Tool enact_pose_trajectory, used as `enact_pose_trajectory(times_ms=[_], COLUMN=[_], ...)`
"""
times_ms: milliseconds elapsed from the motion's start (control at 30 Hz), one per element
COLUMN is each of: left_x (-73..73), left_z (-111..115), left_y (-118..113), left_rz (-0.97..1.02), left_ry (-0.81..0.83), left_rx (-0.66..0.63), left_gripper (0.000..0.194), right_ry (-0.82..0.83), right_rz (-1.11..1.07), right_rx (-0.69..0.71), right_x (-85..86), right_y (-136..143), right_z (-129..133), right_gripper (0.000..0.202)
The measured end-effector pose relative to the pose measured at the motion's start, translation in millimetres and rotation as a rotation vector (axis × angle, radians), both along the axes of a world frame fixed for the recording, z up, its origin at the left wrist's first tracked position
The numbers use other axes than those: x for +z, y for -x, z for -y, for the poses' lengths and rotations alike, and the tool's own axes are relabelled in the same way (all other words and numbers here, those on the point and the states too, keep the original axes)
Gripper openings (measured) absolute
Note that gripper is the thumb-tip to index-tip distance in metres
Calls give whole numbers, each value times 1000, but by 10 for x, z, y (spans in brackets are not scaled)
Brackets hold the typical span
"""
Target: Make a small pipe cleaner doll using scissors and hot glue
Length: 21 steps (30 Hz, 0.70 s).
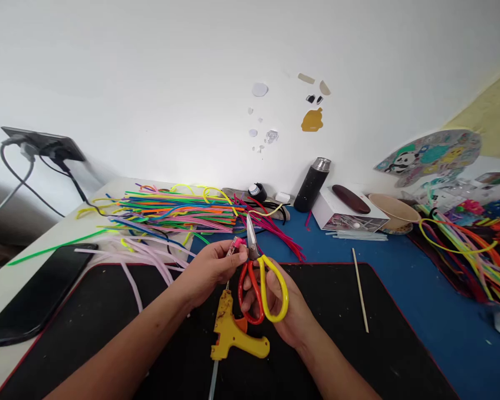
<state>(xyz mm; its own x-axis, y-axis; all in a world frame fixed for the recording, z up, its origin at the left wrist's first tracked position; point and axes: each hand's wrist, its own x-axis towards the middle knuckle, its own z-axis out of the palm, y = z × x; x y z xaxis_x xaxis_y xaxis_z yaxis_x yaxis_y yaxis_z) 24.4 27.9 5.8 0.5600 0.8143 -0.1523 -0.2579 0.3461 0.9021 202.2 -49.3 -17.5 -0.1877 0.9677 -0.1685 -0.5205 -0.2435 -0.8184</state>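
My left hand (pixel 219 265) pinches a small pink piece (pixel 239 241) between thumb and fingers; its exact kind is too small to make out. Right beside it are scissors (pixel 253 250) with one red and one yellow handle, their blades pointing up and away from me. My right hand (pixel 281 291) is closed on the scissors, its fingers in and behind the handle loops. Below both hands a yellow hot glue gun (pixel 229 330) lies on the black mat (pixel 316 355), a glue stick coming out of its rear. The gun's nozzle is partly hidden behind my left hand.
Coloured pipe cleaners (pixel 179 208) are heaped at the back left, beside a black phone (pixel 37 291). A thin wooden stick (pixel 360 291) lies on the mat's right. Behind stand a black thermos (pixel 312 186), a white box (pixel 345 214) and a bowl (pixel 394 211). More pipe cleaners (pixel 475 250) lie far right.
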Motion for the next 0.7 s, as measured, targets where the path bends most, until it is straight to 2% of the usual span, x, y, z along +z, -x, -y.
enact_pose_trajectory(times_ms=[133, 400, 567, 700], left_x=[-12, 53, 51, 46], left_z=[-19, -85, -185, -254], left_y=[43, 122, 218, 280], left_rz=[10, -40, -127, -94], left_ry=[-56, -108, -138, -123], left_rx=[1, 44, 252, 376], left_gripper=[44, 49, 49, 47], right_ry=[-15, -130, -210, -234], right_rz=[-11, 2, -18, -28], right_rx=[10, 83, 121, 105], right_x=[15, 12, -56, -56], right_y=[20, 104, -15, -126], right_z=[-69, -125, -62, -48], right_gripper=[57, 54, 53, 55])
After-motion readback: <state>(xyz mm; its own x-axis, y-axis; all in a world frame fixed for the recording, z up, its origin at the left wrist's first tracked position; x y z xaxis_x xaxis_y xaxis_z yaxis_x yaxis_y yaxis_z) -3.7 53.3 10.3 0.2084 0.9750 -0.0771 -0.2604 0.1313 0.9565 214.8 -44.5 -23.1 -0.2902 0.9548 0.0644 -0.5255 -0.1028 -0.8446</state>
